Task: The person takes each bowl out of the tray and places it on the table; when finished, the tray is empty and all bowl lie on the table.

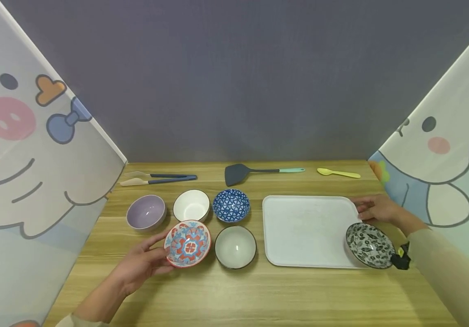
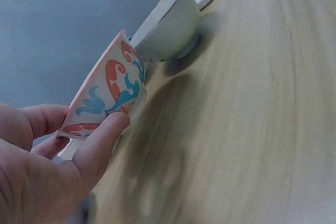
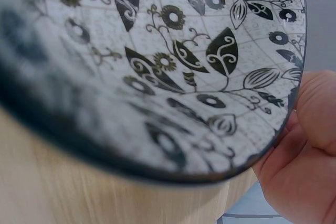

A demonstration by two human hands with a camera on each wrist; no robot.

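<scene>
My left hand grips a red-and-blue patterned bowl by its left side. It is tilted, held above the table; the left wrist view shows its outer wall and the thumb pressed against it. On the right, a black-and-white floral bowl leans at a tilt, overlapping the near right corner of a white tray. My right hand is at the tray's right edge, just behind this bowl's rim, which hides part of the fingers in the right wrist view. I cannot tell what those fingers hold.
Near the left hand stand a purple bowl, a white bowl, a blue patterned bowl and a grey-white bowl. Tongs, a spatula and a yellow spoon lie along the back. Printed side panels flank the table.
</scene>
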